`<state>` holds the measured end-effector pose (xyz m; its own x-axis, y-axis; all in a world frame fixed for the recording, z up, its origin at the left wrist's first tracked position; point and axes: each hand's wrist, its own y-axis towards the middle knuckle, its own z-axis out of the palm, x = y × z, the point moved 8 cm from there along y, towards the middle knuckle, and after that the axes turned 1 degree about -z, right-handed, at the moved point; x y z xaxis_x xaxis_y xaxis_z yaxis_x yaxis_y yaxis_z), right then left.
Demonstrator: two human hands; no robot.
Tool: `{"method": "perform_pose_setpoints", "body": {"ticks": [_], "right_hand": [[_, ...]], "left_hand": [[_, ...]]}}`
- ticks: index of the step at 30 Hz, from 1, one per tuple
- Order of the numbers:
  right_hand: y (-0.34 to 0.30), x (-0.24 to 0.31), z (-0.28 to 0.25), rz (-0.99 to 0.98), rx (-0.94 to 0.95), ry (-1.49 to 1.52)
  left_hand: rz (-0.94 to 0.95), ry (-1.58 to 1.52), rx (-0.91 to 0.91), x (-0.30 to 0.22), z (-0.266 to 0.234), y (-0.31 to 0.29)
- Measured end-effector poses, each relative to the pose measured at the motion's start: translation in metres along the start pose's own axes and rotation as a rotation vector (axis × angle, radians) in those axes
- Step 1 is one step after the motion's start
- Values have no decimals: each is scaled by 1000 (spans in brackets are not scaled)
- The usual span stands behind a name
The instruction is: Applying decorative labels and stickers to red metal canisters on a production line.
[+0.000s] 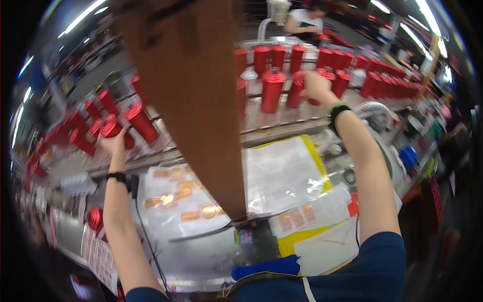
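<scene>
My left arm reaches out to the far left, where my left hand [114,142] is closed around the lower part of a red cylindrical canister [110,127]. Another red canister [141,122] stands just to the right of it. On the far right side, my right hand [318,88] has its fingers curled at the upper part of a red canister [296,91]. Its fingertips are partly blurred. A larger-looking red canister [273,93] stands upright to the left of that hand. Both hands are over the long line [201,146] that carries rows of these canisters.
A brown upright post [201,116] rises between my arms and hides the line's middle. Nearer lie sheets with gold stickers [183,194], a white sheet on a yellow folder [284,173] and a blue cloth [266,267]. Another person [305,22] works across the line.
</scene>
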<state>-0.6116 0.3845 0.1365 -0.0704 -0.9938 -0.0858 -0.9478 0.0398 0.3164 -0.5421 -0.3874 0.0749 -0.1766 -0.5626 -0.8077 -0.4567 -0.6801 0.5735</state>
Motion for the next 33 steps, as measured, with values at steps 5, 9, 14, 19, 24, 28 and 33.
{"method": "perform_pose_setpoints", "body": {"ticks": [5,9,14,19,24,28,33], "right_hand": [[-43,-11,-32,46,-19,28],[-105,-22,-96,33,0,83],[-199,4,-189,-263,-96,303],[-326,10,-264,-362,-33,510],[-419,10,-290,-365,86,670],[-434,64,-260,-565,147,920],[-455,109,-252,-680,75,1062]], "left_hand": [[-50,325,31,41,47,-3],[-97,207,8,67,60,0],[-189,102,-149,96,-25,11],[-154,-528,108,11,-91,-11],[213,-366,189,-182,-226,-129],[635,-227,168,-364,-226,-294],[389,-489,467,-378,-195,-340]]}}
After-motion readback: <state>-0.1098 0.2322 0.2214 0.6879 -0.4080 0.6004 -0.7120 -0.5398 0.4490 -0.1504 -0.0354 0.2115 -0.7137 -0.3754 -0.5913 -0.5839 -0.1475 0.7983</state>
